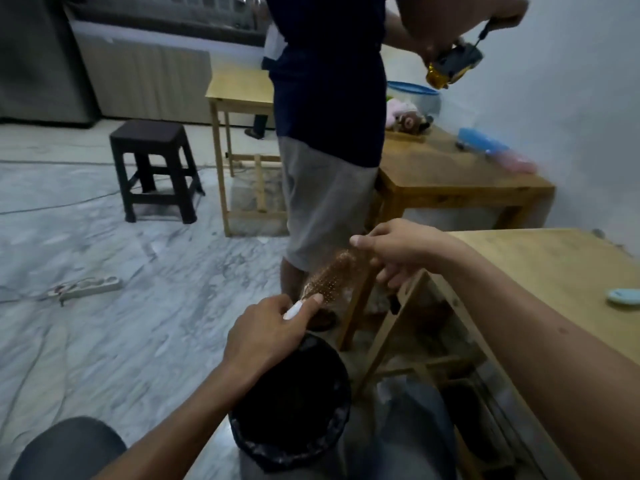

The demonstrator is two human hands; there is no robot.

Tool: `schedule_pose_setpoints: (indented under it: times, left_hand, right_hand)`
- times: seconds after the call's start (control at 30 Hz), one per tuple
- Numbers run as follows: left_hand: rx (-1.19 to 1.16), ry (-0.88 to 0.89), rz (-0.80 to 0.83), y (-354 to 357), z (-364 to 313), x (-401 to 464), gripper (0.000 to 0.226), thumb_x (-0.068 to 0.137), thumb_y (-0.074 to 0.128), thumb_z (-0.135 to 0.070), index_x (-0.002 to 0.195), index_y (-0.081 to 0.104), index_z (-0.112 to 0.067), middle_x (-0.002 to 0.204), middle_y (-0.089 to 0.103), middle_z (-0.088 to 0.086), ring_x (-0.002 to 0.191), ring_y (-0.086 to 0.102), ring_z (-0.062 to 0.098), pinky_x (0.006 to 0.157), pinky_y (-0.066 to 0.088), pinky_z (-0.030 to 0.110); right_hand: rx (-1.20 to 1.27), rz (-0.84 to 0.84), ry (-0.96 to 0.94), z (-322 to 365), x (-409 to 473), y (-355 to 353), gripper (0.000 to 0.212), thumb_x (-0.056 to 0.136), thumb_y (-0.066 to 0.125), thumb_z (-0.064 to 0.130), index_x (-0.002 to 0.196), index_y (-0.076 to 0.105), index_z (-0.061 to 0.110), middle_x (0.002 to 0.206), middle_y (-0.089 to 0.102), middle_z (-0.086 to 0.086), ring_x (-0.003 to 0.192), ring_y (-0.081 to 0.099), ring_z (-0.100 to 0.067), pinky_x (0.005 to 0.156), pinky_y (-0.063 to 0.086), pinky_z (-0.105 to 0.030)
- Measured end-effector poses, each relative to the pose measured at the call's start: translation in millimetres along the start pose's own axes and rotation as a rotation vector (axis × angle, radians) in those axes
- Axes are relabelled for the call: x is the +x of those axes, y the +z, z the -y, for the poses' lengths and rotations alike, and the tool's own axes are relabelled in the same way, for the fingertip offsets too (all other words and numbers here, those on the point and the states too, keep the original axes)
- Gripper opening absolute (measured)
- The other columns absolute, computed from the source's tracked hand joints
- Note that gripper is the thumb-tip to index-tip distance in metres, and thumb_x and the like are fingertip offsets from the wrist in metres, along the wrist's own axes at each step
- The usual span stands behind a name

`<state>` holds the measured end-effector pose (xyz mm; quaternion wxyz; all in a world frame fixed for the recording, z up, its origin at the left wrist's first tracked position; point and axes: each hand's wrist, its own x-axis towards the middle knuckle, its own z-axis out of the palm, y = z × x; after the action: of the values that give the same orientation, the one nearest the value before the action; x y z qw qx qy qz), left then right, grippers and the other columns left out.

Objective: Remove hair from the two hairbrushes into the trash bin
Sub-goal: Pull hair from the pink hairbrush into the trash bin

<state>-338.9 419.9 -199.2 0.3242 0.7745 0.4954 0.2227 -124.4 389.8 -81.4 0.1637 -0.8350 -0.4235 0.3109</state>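
Hairbrush with a brown bristled pad and white handle [329, 277] sits in my left grip [268, 336], fingers clenched round the handle, held tilted in the air above the black-lined round trash bin [291, 407] on the marble floor. My right grip [398, 252] pinches at the far tip of the brush pad, thumb and forefinger closed there. I see the light wooden bench [554, 271] just to the right, its near-left corner beside my right forearm.

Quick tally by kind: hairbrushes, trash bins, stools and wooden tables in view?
hairbrush: 1
trash bin: 1
stool: 1
wooden tables: 3, far, middle, near
Total: 6
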Motion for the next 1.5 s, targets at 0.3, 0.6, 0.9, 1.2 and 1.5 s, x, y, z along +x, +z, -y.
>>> schedule_pose_setpoints:
  times: [0.3, 0.6, 0.9, 1.2, 1.5]
  left_hand:
    - [0.073, -0.251, -0.114, -6, 57, -11, 0.086, 0.062, 0.026, -0.102, 0.068, 0.054, -0.021, 0.069, 0.057, -0.006, 0.062, 0.058, 0.018, 0.071, 0.052, 0.035]
    - [0.153, -0.276, -0.099, -22, 114, -16, 0.082, 0.065, 0.034, -0.099, 0.055, 0.029, -0.018, 0.047, 0.028, -0.003, 0.043, 0.037, 0.015, 0.053, 0.03, 0.029]
    - [0.119, -0.341, -0.057, -26, 144, -2, 0.081, 0.068, 0.035, -0.097, 0.056, 0.035, -0.016, 0.05, 0.043, 0.002, 0.047, 0.044, 0.02, 0.055, 0.034, 0.032]
    - [0.266, -0.189, -0.088, -16, 119, 1, 0.081, 0.068, 0.033, -0.098, 0.058, 0.032, -0.018, 0.046, 0.032, -0.002, 0.043, 0.04, 0.017, 0.05, 0.031, 0.029]
    - [0.174, -0.325, -0.094, -29, 140, -3, 0.083, 0.066, 0.034, -0.099, 0.057, 0.035, -0.016, 0.05, 0.038, 0.003, 0.047, 0.044, 0.02, 0.055, 0.034, 0.032]
  right_hand:
    - [0.147, 0.114, -0.207, 16, 51, 59, 0.014, 0.085, 0.083, 0.016, 0.091, 0.082, 0.003, 0.075, 0.076, -0.011, 0.063, 0.07, -0.016, 0.055, 0.055, -0.021]
    - [0.487, 0.075, -0.024, -10, 64, 80, 0.012, 0.089, 0.08, 0.014, 0.096, 0.079, 0.004, 0.066, 0.072, -0.002, 0.058, 0.069, -0.011, 0.059, 0.058, -0.027]
    - [0.487, -0.102, 0.184, -53, 67, 90, 0.009, 0.094, 0.073, 0.014, 0.086, 0.076, 0.013, 0.099, 0.075, -0.009, 0.078, 0.071, -0.021, 0.072, 0.062, -0.036]
    - [0.401, 0.217, -0.221, -40, 56, 108, 0.081, 0.09, 0.073, 0.011, 0.159, 0.035, 0.029, 0.149, 0.044, 0.004, 0.094, 0.069, -0.013, 0.059, 0.056, -0.016]
    - [0.429, 0.181, -0.297, -52, 66, 134, 0.013, 0.092, 0.076, 0.012, 0.099, 0.079, 0.002, 0.081, 0.073, -0.014, 0.062, 0.067, -0.009, 0.056, 0.052, -0.015]
